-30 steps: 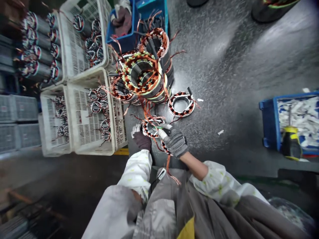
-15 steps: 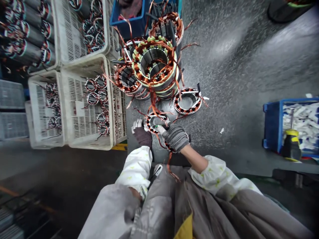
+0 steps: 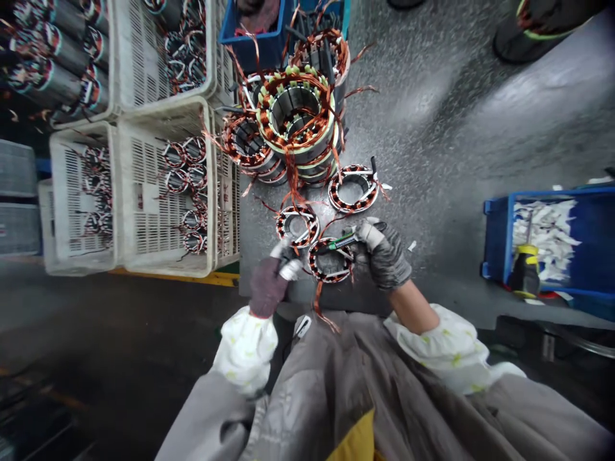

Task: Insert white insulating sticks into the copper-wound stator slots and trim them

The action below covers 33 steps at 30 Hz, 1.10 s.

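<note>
In the head view my right hand [image 3: 387,253], in a grey knit glove with white fingertips, is closed around a slim green pen-like tool [image 3: 342,241]. The tool's tip points left, over the upper rim of a ring-shaped copper-wound stator [image 3: 312,264]. My left hand [image 3: 271,278], in a dark maroon glove with pale fingertips, is at the lower left edge of another wound stator [image 3: 280,225]. Its thumb and forefinger are apart, with something dark and blurred near them. A third wound stator [image 3: 336,200] lies farther back. Loose copper leads [image 3: 319,301] hang over the table edge.
Larger copper-wound stators [image 3: 312,152] stand stacked at the back, beside a blue bin [image 3: 262,48]. White plastic crates [image 3: 211,186] with small stators line the left. At right, a blue tray [image 3: 497,240] holds white scraps and a yellow-black handled tool [image 3: 524,269].
My right hand has drawn back to the right with the pen-like tool, uncovering the nearest stator. My left hand has shifted down and turned toward the left stator. The camera view has moved slightly.
</note>
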Each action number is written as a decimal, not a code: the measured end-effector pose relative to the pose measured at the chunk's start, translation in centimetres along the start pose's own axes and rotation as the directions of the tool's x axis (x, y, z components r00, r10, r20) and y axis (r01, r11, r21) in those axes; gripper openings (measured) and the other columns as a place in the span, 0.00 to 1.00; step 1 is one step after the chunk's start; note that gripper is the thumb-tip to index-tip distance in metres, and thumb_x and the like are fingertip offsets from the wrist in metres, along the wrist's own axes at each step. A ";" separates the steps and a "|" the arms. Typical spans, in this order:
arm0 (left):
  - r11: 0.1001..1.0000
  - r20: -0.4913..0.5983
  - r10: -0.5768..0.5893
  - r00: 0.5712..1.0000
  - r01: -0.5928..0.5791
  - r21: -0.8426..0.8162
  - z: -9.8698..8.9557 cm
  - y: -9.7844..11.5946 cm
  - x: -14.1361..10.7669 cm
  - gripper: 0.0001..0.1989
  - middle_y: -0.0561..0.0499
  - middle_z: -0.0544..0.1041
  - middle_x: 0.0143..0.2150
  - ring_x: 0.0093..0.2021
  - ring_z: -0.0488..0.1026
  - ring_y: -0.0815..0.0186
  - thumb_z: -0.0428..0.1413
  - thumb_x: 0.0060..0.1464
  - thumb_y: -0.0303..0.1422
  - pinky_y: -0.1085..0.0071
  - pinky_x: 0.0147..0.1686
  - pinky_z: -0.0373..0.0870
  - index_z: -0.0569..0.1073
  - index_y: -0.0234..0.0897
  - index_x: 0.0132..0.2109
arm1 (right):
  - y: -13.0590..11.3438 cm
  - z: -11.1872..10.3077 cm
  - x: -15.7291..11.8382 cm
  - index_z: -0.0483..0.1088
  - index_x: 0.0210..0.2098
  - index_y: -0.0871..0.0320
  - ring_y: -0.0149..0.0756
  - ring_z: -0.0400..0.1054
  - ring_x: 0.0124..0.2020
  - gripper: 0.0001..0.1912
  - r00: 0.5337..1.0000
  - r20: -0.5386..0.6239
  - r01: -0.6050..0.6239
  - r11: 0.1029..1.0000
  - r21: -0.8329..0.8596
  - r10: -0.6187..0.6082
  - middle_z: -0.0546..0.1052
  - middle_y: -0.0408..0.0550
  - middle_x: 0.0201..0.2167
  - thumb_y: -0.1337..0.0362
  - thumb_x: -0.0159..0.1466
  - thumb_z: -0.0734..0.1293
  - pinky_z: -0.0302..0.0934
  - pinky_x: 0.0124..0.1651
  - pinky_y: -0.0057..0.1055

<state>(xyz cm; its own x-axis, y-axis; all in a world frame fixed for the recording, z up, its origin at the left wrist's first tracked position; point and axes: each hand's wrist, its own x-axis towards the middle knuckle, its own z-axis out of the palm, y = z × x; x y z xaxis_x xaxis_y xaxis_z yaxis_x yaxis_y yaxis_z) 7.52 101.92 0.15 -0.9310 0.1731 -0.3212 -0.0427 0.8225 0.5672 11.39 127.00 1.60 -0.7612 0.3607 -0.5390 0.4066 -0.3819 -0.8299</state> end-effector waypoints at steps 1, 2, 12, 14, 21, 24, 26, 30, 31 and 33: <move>0.991 0.090 0.087 0.992 -0.095 0.091 -0.6 1.5 -1.2 0.31 0.49 0.79 0.34 0.41 0.77 0.58 0.57 0.60 0.51 0.64 0.49 0.72 0.71 0.41 0.64 | -0.5 -0.6 -0.4 0.68 0.27 0.55 0.28 0.60 0.17 0.13 1.000 0.015 0.016 1.000 -0.012 -0.016 0.70 0.40 0.20 0.52 0.55 0.69 0.53 0.17 0.25; 0.968 0.169 0.158 0.973 -0.187 0.168 -1.0 3.0 -2.2 0.32 0.49 0.79 0.34 0.42 0.77 0.57 0.58 0.58 0.51 0.63 0.51 0.71 0.71 0.40 0.65 | -0.9 -1.1 -0.8 0.69 0.27 0.55 0.28 0.60 0.17 0.13 0.999 0.039 0.038 0.999 -0.022 -0.037 0.70 0.40 0.20 0.52 0.55 0.69 0.54 0.17 0.25; 0.863 0.418 0.319 0.850 -0.443 0.242 -0.9 11.9 -5.3 0.36 0.44 0.81 0.44 0.47 0.76 0.50 0.56 0.58 0.54 0.59 0.50 0.71 0.66 0.43 0.68 | -3.8 -5.4 -4.5 0.71 0.24 0.56 0.27 0.57 0.15 0.15 0.965 0.241 0.117 0.993 -0.030 -0.106 0.67 0.39 0.15 0.50 0.56 0.67 0.53 0.17 0.25; 0.887 0.417 0.313 0.853 -0.419 0.192 -0.5 12.8 -5.7 0.36 0.43 0.81 0.45 0.49 0.76 0.49 0.56 0.57 0.54 0.58 0.53 0.70 0.68 0.43 0.67 | -3.7 -6.3 -5.1 0.71 0.23 0.56 0.27 0.57 0.14 0.15 0.963 0.246 0.119 0.993 -0.020 -0.111 0.68 0.40 0.15 0.50 0.55 0.68 0.52 0.16 0.25; 0.914 0.430 0.273 0.860 -0.092 -0.396 2.8 14.9 -8.1 0.35 0.47 0.77 0.29 0.32 0.75 0.56 0.54 0.56 0.57 0.56 0.44 0.75 0.74 0.39 0.61 | -1.9 -7.9 -7.4 0.71 0.24 0.55 0.27 0.56 0.11 0.21 0.973 0.171 0.147 0.987 0.057 -0.155 0.68 0.40 0.13 0.44 0.59 0.66 0.50 0.13 0.24; 0.780 0.491 0.243 0.836 0.133 -0.612 4.6 14.4 -8.3 0.33 0.52 0.73 0.23 0.23 0.70 0.62 0.48 0.61 0.57 0.59 0.36 0.76 0.73 0.38 0.61 | -0.7 -8.6 -8.2 0.73 0.26 0.55 0.28 0.56 0.11 0.23 0.970 0.173 0.170 0.985 0.022 -0.171 0.68 0.41 0.13 0.41 0.60 0.66 0.51 0.12 0.25; 0.837 0.368 0.194 0.909 0.042 -0.545 5.0 13.4 -7.2 0.31 0.48 0.79 0.33 0.33 0.77 0.60 0.51 0.62 0.53 0.58 0.46 0.76 0.71 0.39 0.62 | 0.4 -9.6 -8.2 0.77 0.34 0.56 0.30 0.59 0.11 0.22 0.966 0.185 0.192 0.980 -0.041 -0.182 0.69 0.40 0.14 0.43 0.61 0.66 0.56 0.14 0.27; 0.983 -0.053 0.160 0.986 -0.154 0.101 3.9 9.8 -3.5 0.34 0.38 0.77 0.57 0.64 0.68 0.48 0.60 0.58 0.46 0.47 0.69 0.54 0.66 0.35 0.66 | 3.9 -13.2 -5.9 0.77 0.49 0.54 0.40 0.74 0.27 0.20 0.947 -0.020 0.267 0.817 -0.512 -0.322 0.81 0.50 0.31 0.52 0.63 0.65 0.69 0.31 0.35; 0.946 -0.073 0.186 0.980 -0.159 0.284 3.6 8.9 -2.5 0.35 0.35 0.74 0.60 0.68 0.63 0.44 0.60 0.58 0.45 0.44 0.71 0.47 0.65 0.31 0.66 | 4.8 -14.3 -5.0 0.76 0.52 0.54 0.43 0.75 0.33 0.20 0.948 -0.056 0.191 0.704 -0.684 -0.312 0.82 0.53 0.38 0.54 0.64 0.65 0.70 0.37 0.38; 0.825 -0.017 0.217 0.976 -0.174 0.537 3.7 7.6 -0.9 0.35 0.30 0.70 0.63 0.71 0.56 0.41 0.60 0.58 0.45 0.40 0.71 0.38 0.65 0.26 0.65 | 6.4 -16.3 -3.5 0.73 0.58 0.53 0.47 0.76 0.41 0.24 0.978 -0.043 0.043 0.398 -0.916 -0.204 0.81 0.58 0.47 0.58 0.63 0.67 0.68 0.45 0.42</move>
<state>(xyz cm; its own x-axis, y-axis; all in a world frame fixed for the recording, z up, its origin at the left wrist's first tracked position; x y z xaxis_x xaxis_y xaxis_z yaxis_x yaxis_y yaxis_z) 9.35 110.02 1.98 -0.9242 0.3383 -0.1770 0.3216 0.9397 0.1163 24.89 137.15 -4.14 -0.8057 0.4673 -0.3641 0.5923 0.6431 -0.4853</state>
